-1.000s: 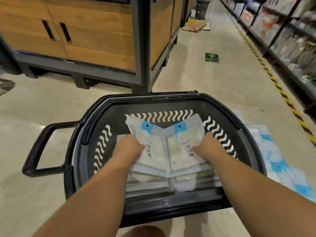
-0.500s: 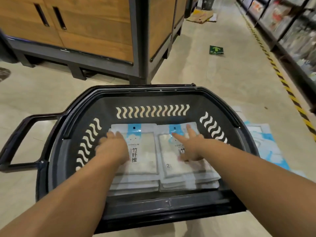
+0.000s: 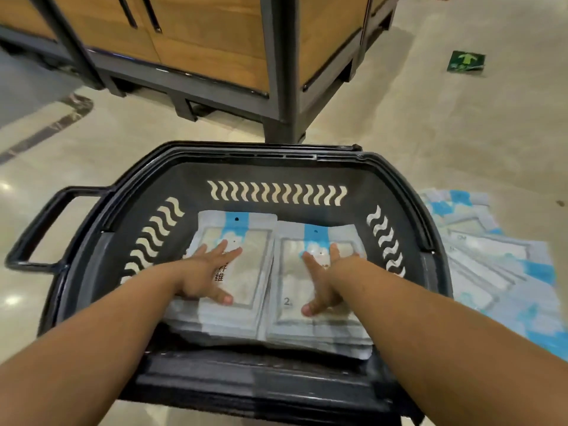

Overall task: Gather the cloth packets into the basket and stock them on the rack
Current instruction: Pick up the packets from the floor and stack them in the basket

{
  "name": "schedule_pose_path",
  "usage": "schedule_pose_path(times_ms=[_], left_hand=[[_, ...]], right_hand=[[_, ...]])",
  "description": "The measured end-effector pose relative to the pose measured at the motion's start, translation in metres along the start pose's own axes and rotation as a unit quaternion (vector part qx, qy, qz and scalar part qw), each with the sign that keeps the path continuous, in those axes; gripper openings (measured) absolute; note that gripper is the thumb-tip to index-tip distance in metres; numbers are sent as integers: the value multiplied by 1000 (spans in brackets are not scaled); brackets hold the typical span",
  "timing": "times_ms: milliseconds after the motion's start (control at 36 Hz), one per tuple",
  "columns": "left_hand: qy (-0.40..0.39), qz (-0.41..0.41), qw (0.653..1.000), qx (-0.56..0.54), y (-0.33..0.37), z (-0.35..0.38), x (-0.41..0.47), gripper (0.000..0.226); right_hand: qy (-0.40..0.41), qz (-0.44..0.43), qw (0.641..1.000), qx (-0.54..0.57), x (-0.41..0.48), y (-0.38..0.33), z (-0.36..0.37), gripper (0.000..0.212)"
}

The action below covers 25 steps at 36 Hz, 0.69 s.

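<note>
Both packets that were held tilted up a second ago now lie flat, and both hands have spread out over them. The left hand (image 3: 203, 278) rests palm down with its fingers straight and fanned on the left stack of packets (image 3: 252, 265), gripping nothing. The right hand (image 3: 322, 281) presses the right stack of packets (image 3: 290, 272) in the same released way, thumb pointing back toward the person. Both stacks sit side by side, touching, inside the black basket (image 3: 264, 152), under the palms. Right of the right hand, outside the basket wall, loose packets (image 3: 498, 272) lie fanned on the floor. Left of the left hand the basket handle (image 3: 33, 229) sticks out. Beyond the fingertips stands a wooden cabinet (image 3: 209, 47) on a dark metal frame.
</note>
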<state>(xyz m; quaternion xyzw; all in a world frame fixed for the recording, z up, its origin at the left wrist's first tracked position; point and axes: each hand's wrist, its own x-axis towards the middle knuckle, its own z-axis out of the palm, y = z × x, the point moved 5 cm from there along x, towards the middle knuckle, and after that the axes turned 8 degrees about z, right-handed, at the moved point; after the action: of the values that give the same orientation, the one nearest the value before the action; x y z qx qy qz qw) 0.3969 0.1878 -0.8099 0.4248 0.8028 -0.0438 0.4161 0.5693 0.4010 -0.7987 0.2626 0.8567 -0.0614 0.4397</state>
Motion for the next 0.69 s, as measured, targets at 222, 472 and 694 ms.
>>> schedule_pose_path(times_ms=[222, 472, 694], left_hand=[[14, -10, 1000, -17, -2, 5, -1, 119], [206, -66, 973, -82, -13, -33, 2, 74], [310, -64, 944, 96, 16, -60, -33, 62]], right_hand=[[-14, -7, 1000, -2, 8, -3, -3, 121], [129, -1, 991, -20, 22, -10, -46, 81], [319, -31, 944, 81, -14, -11, -87, 41]])
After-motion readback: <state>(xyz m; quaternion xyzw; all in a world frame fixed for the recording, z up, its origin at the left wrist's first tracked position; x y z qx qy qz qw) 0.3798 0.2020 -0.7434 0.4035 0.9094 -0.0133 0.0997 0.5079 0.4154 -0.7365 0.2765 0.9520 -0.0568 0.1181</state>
